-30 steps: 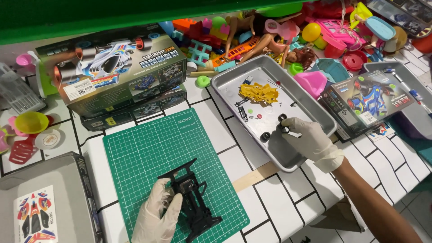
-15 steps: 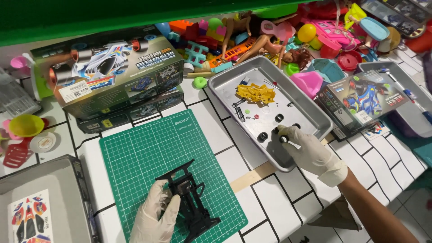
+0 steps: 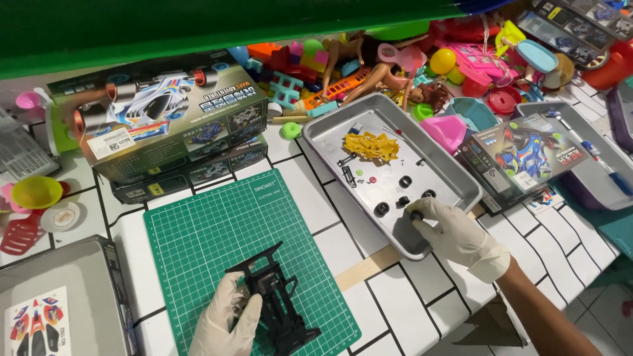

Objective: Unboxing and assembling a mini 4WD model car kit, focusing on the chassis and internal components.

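Wheels remain unfitted: we steady the bare black chassis [image 3: 273, 306] on the green mat [image 3: 217, 231] with our left hand [image 3: 221, 323], while right-hand fingers [image 3: 422, 212] pinch one small black wheel [image 3: 415, 215] inside the metal tray [image 3: 455, 181]; three more lie loose there.

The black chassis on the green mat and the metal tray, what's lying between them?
In the head view, between the black chassis and the metal tray lie only green cutting mat and bare white tiles.
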